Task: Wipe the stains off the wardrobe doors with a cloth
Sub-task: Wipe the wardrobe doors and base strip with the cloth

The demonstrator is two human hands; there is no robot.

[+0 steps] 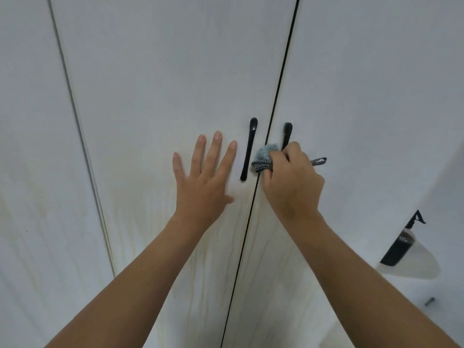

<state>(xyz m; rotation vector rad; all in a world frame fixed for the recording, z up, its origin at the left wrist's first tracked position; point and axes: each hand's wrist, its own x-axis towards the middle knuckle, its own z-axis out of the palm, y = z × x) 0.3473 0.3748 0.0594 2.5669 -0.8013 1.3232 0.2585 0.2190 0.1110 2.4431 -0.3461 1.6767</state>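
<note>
Two white wardrobe doors fill the view, the left door and the right door, split by a dark gap. Each carries a black handle: the left handle and the right handle. My left hand lies flat with spread fingers on the left door, just left of its handle. My right hand grips a bunched blue-grey cloth with a patterned edge and presses it against the door gap between the handles. Yellowish streaks run down the lower parts of both doors.
A further white panel stands at the far left behind a vertical seam. At the right edge hangs a white object with a black band. A small dark peg sticks out below it.
</note>
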